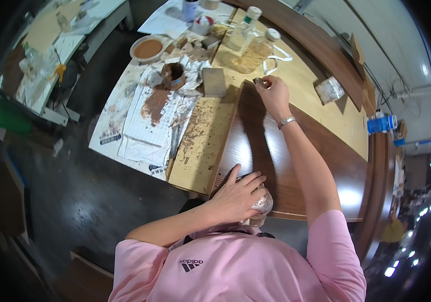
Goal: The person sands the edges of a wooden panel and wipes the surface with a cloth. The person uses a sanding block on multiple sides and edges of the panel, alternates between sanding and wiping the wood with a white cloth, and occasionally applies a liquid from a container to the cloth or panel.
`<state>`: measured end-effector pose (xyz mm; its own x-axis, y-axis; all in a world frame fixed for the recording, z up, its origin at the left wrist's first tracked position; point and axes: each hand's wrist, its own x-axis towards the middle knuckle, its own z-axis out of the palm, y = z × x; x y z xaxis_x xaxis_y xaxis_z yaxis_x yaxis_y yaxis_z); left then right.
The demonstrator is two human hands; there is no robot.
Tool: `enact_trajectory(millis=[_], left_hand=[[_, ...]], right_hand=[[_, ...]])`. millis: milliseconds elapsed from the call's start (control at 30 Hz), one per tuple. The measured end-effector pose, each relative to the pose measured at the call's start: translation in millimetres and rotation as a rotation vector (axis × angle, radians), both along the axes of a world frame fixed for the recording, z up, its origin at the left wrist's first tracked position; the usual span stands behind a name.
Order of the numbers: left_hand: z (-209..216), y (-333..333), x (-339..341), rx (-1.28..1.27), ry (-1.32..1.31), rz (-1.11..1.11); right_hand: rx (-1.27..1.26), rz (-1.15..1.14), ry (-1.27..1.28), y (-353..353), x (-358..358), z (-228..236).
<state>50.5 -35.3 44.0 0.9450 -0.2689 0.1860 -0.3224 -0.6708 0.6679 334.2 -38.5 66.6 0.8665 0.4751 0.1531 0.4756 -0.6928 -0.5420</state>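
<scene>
Between 1 and 2 o'clock in the head view, right hand (274, 95) has thumb and fingertips pinching a small dark brown piece (259, 81) at the far-left corner of a glossy dark brown wood-grain panel (306, 166). Piece too small to identify; can't tell if it touches the panel. Pinch grip looks chosen for fine control at the corner.

At 5 o'clock, left hand (238, 195) sits by the panel's near edge: fingers slightly spread, bent over a crumpled, shiny clear-wrapped lump (263, 201), thumb out to the side. Probably parked there, maybe steadying.

Panel runs 1 to 4 o'clock, flat and smooth, on a scuffed pale-yellow board (195, 146), likely raised for reach.

11 o'clock: round white tub of smooth brown paste (147, 49), brown-crusted open tin (173, 75) on smeared white paper (145, 116). Paper presumably catches drips.

12 o'clock: matte grey-brown rectangular block (214, 83).

1 o'clock: clear white-capped bottle of yellowish liquid (257, 53), set clear of the hands.
</scene>
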Motion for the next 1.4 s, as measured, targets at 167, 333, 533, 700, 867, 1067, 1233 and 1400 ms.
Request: enact_trajectory(millis=[167,333,533,700,867,1067,1233,1400], left_hand=[[-6,10,1,-0.088,-0.059,-0.026],[-12,17,-3,-0.13,-0.1,-0.024],[-16,10,-1,-0.178,-0.153,-0.009],[-10,16,0,-0.149,-0.089,-0.037],[-6,16,-1,-0.106,-0.08,-0.054],[-3,13,2,-0.061,-0.042,-0.071],[-1,11,5,-0.044,-0.024,-0.06],[1,12,3,-0.003,0.016,-0.058]], right_hand=[[-0.211,0.024,-0.12,40,2,-24],[-0.235,-0.032,-0.2,17,3,-27],[-0.232,-0.256,-0.184,-39,22,-17],[-0.134,-0.103,-0.211,30,-4,-31],[-0.267,-0.274,-0.219,-31,16,-32],[-0.202,-0.356,-0.018,-41,17,-17],[-0.037,-0.221,-0.155,27,-15,-34],[-0.158,-0.38,-0.138,-58,9,-26]])
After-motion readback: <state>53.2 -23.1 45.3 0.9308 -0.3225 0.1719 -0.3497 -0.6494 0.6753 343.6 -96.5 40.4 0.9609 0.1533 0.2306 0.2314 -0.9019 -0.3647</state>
